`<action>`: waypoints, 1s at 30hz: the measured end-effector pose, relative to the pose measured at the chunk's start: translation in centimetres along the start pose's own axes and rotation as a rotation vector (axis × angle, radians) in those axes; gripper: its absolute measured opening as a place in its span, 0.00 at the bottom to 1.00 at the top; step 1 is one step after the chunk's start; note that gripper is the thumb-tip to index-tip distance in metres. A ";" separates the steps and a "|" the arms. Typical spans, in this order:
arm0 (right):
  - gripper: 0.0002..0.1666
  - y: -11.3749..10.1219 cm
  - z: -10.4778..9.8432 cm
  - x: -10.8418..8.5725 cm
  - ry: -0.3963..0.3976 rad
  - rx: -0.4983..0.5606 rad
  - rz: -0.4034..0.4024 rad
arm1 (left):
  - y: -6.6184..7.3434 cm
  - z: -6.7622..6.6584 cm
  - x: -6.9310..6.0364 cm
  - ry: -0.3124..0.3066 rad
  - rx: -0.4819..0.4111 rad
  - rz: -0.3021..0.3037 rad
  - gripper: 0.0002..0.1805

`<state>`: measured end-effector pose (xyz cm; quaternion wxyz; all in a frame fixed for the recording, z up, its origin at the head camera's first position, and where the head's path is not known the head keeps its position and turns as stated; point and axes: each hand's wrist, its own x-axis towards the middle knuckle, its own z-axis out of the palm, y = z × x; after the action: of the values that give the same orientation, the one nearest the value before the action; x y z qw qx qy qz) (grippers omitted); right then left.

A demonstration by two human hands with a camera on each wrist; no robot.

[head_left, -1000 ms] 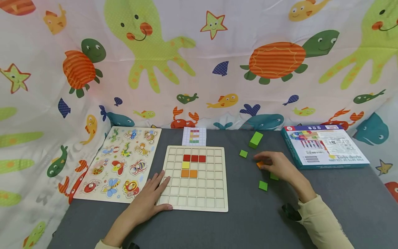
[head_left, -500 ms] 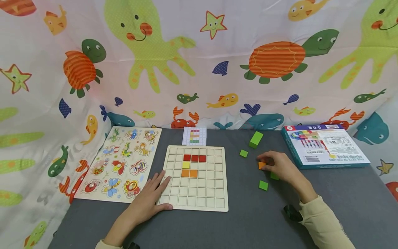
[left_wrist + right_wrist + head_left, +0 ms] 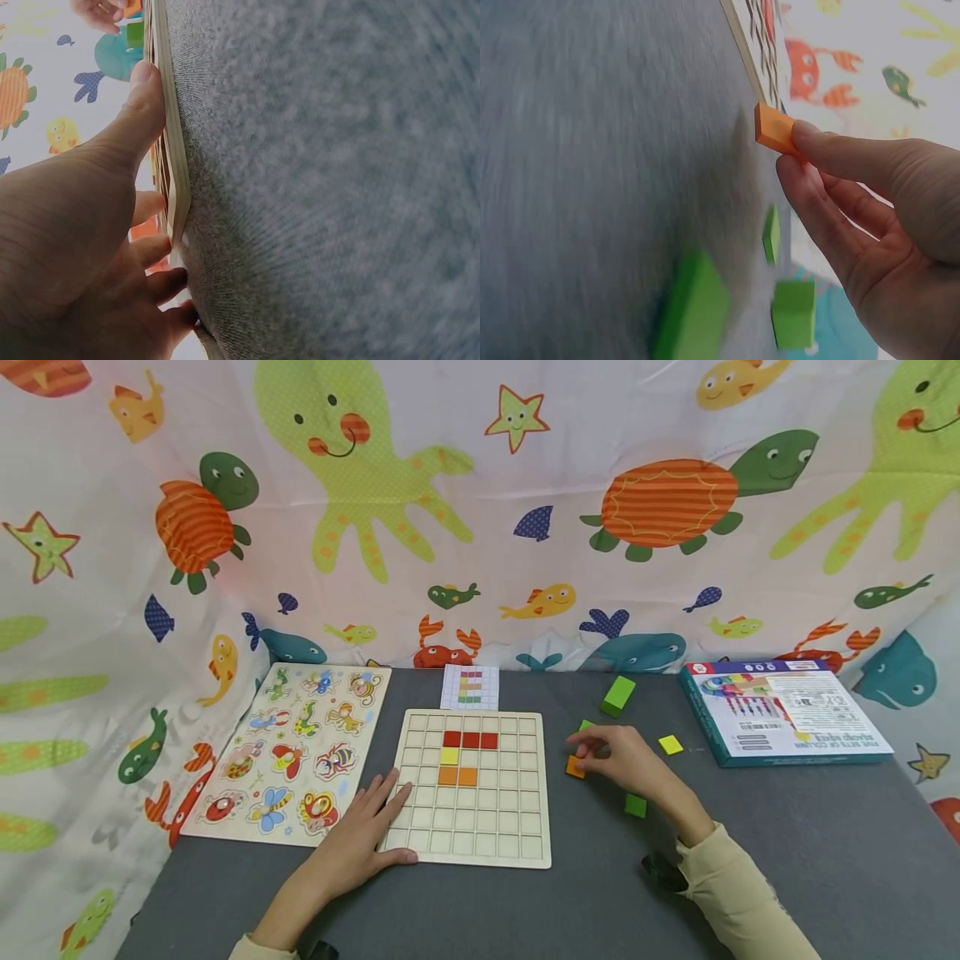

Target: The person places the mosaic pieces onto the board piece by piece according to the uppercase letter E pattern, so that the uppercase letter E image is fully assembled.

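Note:
My right hand (image 3: 626, 766) pinches an orange square tile (image 3: 575, 767) between thumb and fingertips, just right of the wooden grid board (image 3: 510, 839). In the right wrist view the orange tile (image 3: 774, 129) is held off the grey surface. My left hand (image 3: 358, 833) rests with fingers spread on the board's lower left corner, its thumb (image 3: 142, 105) along the near edge. On the board are three red tiles (image 3: 471, 740) in a row, a yellow tile (image 3: 449, 756) below the leftmost, and two orange tiles (image 3: 457, 776) beneath that.
A pattern card (image 3: 469, 687) lies behind the board. An insect puzzle board (image 3: 288, 756) is on the left, a box (image 3: 787, 714) on the right. Around my right hand are a green block (image 3: 617, 696), a partly covered green tile (image 3: 586, 725), another green tile (image 3: 635, 806) and a yellow tile (image 3: 670, 744).
My right hand has lifted the orange tile and moved left toward the board, uncovering the yellow tile and partly covering a green one. My left hand has stayed put.

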<state>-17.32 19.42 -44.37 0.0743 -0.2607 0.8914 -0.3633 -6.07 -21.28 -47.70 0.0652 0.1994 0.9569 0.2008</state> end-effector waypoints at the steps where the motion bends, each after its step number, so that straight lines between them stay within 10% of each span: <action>1: 0.16 -0.2 0.4 0.2 -0.003 0.005 -0.006 | 0.0 0.0 0.0 -0.001 0.001 0.000 0.52; 30: 0.13 -6.5 7.2 6.2 -0.029 0.130 -0.133 | 0.0 -0.1 -0.1 0.014 -0.006 0.009 0.52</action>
<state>-17.59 7.88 -44.79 0.0798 -0.3192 0.8453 -0.4209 -6.00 -21.35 -47.59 0.0584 0.2020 0.9558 0.2054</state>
